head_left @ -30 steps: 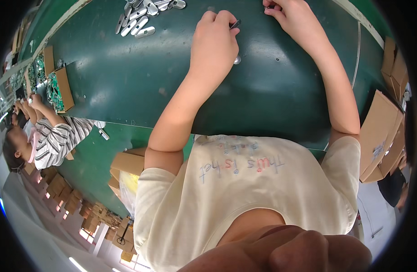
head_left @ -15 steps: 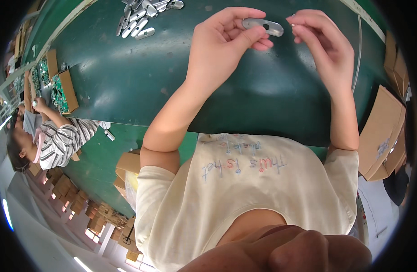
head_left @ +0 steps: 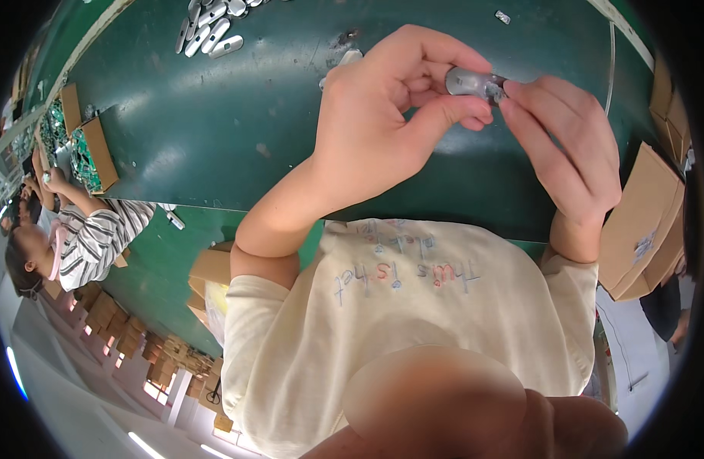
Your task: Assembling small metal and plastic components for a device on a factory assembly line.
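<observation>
My left hand (head_left: 390, 115) grips an elongated, rounded silver-grey metal casing (head_left: 466, 82) between thumb and fingers, above the green table. At the casing's right end, my right hand (head_left: 570, 141) has its thumb and forefinger pinched together. A small shiny bit (head_left: 493, 92) shows at those fingertips; its kind is too small to tell. Behind my left hand a pale metallic piece (head_left: 352, 57) lies on the table, mostly hidden. Loose silver casings (head_left: 214, 34), several with a dark slot, are heaped at the far left.
A small silvery piece (head_left: 502, 17) lies at the far right of the green table (head_left: 214, 122). Cardboard boxes with green circuit boards (head_left: 88, 157) stand at the left, near a person in a striped top (head_left: 99, 245). An open carton (head_left: 642, 222) stands at the right.
My right hand has come in to the casing's right end, where before it was apart from it. Both hands are a little nearer to me, and the view has shifted slightly.
</observation>
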The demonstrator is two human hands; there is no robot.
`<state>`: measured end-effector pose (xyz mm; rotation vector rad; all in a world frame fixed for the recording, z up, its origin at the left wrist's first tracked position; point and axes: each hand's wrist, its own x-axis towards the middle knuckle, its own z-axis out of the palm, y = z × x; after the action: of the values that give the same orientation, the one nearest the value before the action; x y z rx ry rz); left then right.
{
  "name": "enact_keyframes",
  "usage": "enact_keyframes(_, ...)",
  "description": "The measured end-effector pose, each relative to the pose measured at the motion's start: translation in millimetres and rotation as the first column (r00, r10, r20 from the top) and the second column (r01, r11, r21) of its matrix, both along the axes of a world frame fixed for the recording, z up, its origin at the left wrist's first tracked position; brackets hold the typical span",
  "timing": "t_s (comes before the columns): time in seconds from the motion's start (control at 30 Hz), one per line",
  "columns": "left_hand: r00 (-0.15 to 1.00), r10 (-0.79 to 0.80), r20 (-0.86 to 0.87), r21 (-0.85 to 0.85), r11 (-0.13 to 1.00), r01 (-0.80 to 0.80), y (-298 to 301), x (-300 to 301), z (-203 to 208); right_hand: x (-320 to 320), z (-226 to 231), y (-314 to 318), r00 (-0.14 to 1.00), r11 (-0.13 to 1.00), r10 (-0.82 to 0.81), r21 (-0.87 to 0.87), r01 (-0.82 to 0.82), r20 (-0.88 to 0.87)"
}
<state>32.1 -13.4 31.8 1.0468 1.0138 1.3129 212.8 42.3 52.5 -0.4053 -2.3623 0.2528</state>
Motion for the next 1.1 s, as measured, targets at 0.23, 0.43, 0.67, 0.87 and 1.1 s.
enact_keyframes(0.23, 0.990, 0.003, -0.139, 0.109, 0.994, 0.013, 0, 0, -7, 0, 7, -6, 0.980, 0.993, -0.029, 0.120, 0.005, 0.197)
enact_keyframes(0.43, 0.997, -0.010, 0.072, 0.012, 1.000, 0.010, 10, -6, -4, -8, 3, 4, 0.984, 0.993, -0.058, 0.113, 0.040, 0.168)
enact_keyframes(0.67, 0.981, -0.050, 0.190, -0.082, 0.994, 0.066, 1, -15, -2, -4, -7, 17, 0.994, 0.979, 0.073, 0.187, -0.086, 0.079)
enact_keyframes(0.87, 0.997, -0.070, 0.013, -0.076, 0.995, 0.070, -4, -15, -5, -4, -10, 12, 0.992, 0.941, 0.093, 0.318, -0.115, 0.083)
enact_keyframes(1.1, 1.000, 0.006, 0.025, -0.072, 0.997, -0.004, 11, -19, -12, -6, -22, 43, 0.988, 0.959, 0.153, 0.238, -0.155, 0.029)
